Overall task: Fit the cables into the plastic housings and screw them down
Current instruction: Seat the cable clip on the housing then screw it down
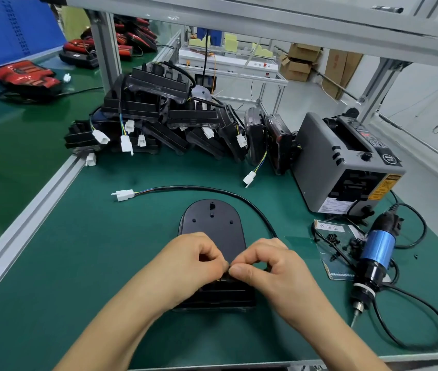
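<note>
A black plastic housing point(213, 226) lies flat on the green mat in front of me, rounded end away. A black cable point(212, 190) arcs from its right side round to a white connector point(124, 195) at the left. My left hand point(185, 266) and my right hand point(268, 266) meet over the housing's near half. Both have curled fingers, and thumb and fingertips pinch a small black part of the cable fitting where they meet. The spot under the fingers is hidden.
A pile of black housings with white plugs point(159, 121) fills the back of the mat. A grey tape dispenser point(346, 162) stands at the right. A blue electric screwdriver point(375, 253) lies beside black screws on a card point(338, 245). An aluminium rail point(25, 220) borders the left.
</note>
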### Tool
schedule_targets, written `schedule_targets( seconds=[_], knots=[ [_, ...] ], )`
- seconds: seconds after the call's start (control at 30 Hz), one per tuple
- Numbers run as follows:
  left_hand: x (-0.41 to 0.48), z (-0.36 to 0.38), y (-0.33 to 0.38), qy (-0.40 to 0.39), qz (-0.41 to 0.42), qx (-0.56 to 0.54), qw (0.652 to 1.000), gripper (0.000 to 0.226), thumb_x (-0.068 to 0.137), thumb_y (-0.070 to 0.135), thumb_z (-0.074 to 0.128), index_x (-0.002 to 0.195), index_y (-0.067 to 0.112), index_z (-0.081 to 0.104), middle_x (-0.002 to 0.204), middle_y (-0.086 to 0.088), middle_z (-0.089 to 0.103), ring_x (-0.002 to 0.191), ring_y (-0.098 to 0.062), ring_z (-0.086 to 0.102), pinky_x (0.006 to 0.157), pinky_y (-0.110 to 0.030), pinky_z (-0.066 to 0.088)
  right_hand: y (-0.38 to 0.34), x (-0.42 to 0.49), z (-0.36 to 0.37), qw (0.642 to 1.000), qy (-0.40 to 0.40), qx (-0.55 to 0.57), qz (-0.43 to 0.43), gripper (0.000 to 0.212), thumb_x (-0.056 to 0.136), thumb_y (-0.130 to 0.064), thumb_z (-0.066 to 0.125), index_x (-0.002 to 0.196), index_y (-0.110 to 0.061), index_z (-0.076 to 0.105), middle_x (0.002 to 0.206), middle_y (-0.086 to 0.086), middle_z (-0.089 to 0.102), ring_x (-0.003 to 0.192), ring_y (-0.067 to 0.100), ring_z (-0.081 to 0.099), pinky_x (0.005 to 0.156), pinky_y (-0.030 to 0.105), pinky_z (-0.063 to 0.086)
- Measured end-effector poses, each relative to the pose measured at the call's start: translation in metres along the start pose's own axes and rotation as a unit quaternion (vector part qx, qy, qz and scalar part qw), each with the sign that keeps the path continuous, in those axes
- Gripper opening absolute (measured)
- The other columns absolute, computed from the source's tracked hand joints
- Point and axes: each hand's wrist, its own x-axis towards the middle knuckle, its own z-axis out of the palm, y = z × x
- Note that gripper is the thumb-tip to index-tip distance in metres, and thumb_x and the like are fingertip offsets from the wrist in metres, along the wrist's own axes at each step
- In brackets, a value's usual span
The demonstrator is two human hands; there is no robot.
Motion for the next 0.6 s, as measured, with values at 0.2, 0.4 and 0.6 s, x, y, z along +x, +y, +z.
schedule_targets(
  seconds=[0.2, 0.4, 0.6],
  knots=[
    [-0.001, 0.002, -0.005, 0.007, 0.022, 0.021, 1.0, 0.014, 0.081, 0.027, 0.061, 0.068, 0.022, 0.063, 0.085, 0.01, 0.058, 0.083, -0.004, 0.056, 0.079, -0.024, 0.046, -0.007, 0.007, -0.003, 0.999, -0.03, -0.028, 0.027, 0.025, 0.073, -0.029, 0.079, 0.058, -0.04, 0.062, 0.076, -0.013, 0.064, 0.088, -0.001, 0.051, 0.074, 0.01, 0.034],
    [-0.002, 0.004, -0.006, 0.021, 0.047, 0.056, 0.997, 0.014, 0.083, 0.028, 0.056, 0.069, 0.027, 0.055, 0.085, 0.013, 0.055, 0.094, 0.0, 0.046, 0.08, -0.021, 0.04, -0.017, 0.015, -0.009, 0.994, -0.085, -0.01, 0.073, 0.018, 0.073, -0.028, 0.079, 0.062, -0.027, 0.064, 0.066, -0.011, 0.065, 0.056, -0.005, 0.051, 0.056, 0.009, 0.038],
    [-0.003, 0.006, -0.005, 0.04, 0.062, 0.089, 0.993, 0.011, 0.078, 0.037, 0.051, 0.069, 0.031, 0.053, 0.086, 0.014, 0.055, 0.094, 0.003, 0.042, 0.077, -0.016, 0.036, -0.017, 0.015, -0.011, 0.991, -0.105, -0.001, 0.084, 0.015, 0.075, -0.028, 0.078, 0.067, -0.022, 0.067, 0.065, -0.008, 0.061, 0.046, -0.003, 0.042, 0.05, 0.01, 0.034]
  ],
)
